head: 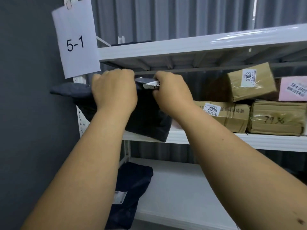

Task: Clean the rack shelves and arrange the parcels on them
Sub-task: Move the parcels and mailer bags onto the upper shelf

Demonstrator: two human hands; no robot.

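Note:
A dark soft parcel bag [149,120] stands at the left end of the white middle shelf [216,140], one corner poking out past the rack post. My left hand [114,90] grips its top left edge. My right hand [171,90] grips its top right, where a white label [152,84] shows. Brown taped parcels sit to the right: one marked 1003 [250,82] lies tilted on one marked 3008 [224,113]. Another dark bag [131,193] lies on the lower shelf [182,196].
A paper sign reading 5-1 [75,39] hangs on the left rack post. The upper shelf [182,45] runs close above my hands. A pink-labelled parcel [293,90] and another brown parcel [277,118] fill the right side. A dark wall lies at the left.

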